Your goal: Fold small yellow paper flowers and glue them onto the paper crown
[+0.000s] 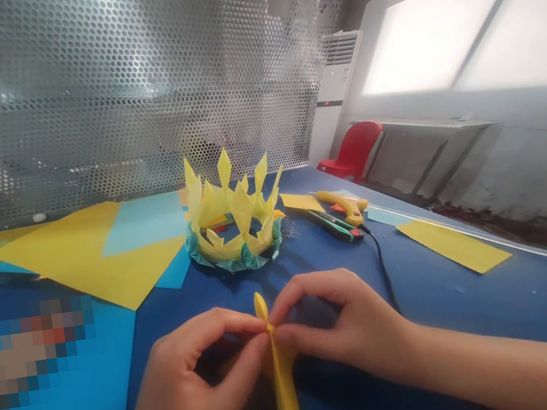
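Observation:
A narrow folded yellow paper piece (282, 378) stands upright between my hands near the table's front edge. My left hand (197, 390) pinches it from the left with thumb and forefinger just below its rounded tip. My right hand (340, 327) pinches the same spot from the right. Behind them a paper crown (232, 220) rests on the blue table (442, 304), with yellow spikes and a green base ring.
Large yellow (83, 253) and light blue (142, 222) paper sheets lie at the left. A yellow glue gun (347, 205) with a black cord (386, 271), a dark tool (334, 225) and yellow paper strips (453, 245) lie at the right. A perforated metal screen (126, 83) stands behind.

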Demonstrator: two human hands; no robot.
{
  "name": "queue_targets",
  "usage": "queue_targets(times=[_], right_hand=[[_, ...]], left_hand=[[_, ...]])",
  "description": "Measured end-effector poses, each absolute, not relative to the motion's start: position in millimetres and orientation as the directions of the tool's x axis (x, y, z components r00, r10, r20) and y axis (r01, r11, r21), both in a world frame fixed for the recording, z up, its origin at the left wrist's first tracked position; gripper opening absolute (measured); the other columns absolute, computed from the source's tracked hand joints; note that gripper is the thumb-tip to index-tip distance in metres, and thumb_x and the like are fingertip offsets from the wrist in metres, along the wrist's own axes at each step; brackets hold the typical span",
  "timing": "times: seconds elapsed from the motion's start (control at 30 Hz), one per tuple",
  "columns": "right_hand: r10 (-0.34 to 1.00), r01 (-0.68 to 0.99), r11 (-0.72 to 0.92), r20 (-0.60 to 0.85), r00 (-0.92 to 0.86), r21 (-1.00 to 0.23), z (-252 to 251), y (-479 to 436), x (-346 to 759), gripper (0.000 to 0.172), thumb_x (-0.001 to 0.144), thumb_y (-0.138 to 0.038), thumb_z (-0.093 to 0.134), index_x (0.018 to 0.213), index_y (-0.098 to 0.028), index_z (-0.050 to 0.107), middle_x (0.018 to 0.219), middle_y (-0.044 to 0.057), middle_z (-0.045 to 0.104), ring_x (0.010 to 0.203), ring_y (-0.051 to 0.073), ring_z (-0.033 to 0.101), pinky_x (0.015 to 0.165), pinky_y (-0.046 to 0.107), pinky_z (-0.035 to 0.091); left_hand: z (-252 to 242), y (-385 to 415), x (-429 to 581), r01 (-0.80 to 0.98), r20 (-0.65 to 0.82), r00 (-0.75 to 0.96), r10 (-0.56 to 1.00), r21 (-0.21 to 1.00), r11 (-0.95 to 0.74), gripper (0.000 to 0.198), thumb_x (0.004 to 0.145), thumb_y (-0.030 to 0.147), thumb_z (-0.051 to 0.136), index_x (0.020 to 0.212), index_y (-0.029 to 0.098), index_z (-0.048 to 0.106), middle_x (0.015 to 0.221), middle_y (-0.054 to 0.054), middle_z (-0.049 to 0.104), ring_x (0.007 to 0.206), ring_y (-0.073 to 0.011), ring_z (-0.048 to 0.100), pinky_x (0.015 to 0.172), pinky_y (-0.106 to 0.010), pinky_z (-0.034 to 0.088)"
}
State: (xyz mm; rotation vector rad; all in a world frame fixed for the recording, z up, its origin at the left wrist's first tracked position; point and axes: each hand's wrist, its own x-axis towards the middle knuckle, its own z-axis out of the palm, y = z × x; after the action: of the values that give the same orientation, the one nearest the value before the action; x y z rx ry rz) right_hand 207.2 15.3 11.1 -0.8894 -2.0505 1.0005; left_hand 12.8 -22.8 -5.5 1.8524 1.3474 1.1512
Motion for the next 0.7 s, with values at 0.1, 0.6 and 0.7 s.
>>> queue_targets(times=[0.1, 0.6, 0.7], right_hand=[[0.801, 0.276, 0.465, 0.267, -0.535, -0.841, 11.6, 14.1, 206.7, 0.007, 0.079, -0.024, 0.072, 0.076, -0.018, 0.071, 0.073, 0.000, 0.074, 0.067, 0.012, 0.066, 0.066, 0.020, 0.052], [0.819, 0.250, 0.372, 0.189, -0.542, -0.894, 11.4, 10.3, 198.4, 0.006, 0.076, -0.017, 0.066, 0.071, -0.016, 0.063, 0.068, -0.001, 0.065, 0.064, 0.009, 0.056, 0.062, 0.018, 0.047], [0.823, 0.230, 0.321, 0.150, -0.548, -0.919, 11.9, 10.3, 198.4, 0.007, 0.076, -0.019, 0.065, 0.071, -0.016, 0.062, 0.068, 0.000, 0.063, 0.063, 0.009, 0.055, 0.061, 0.019, 0.047]], left_hand=[[-4.2, -25.2, 15.0, 0.434, 0.314, 0.089, 0.945, 0.842, -0.320, 0.009, 0.077, 0.029, 0.067, 0.069, 0.031, 0.072, 0.066, 0.007, 0.073, 0.067, -0.0156, 0.073, 0.052, -0.015, 0.055], [1.2, -26.0, 18.7, 0.425, 0.227, 0.101, 0.969, 0.870, -0.248, 0.017, 0.077, 0.032, 0.061, 0.063, 0.025, 0.067, 0.065, 0.004, 0.070, 0.064, -0.0148, 0.067, 0.053, -0.018, 0.052], [2.1, -25.9, 18.3, 0.411, 0.210, 0.153, 0.966, 0.875, -0.255, 0.015, 0.078, 0.030, 0.060, 0.066, 0.025, 0.067, 0.066, 0.004, 0.070, 0.065, -0.0152, 0.068, 0.055, -0.018, 0.054]])
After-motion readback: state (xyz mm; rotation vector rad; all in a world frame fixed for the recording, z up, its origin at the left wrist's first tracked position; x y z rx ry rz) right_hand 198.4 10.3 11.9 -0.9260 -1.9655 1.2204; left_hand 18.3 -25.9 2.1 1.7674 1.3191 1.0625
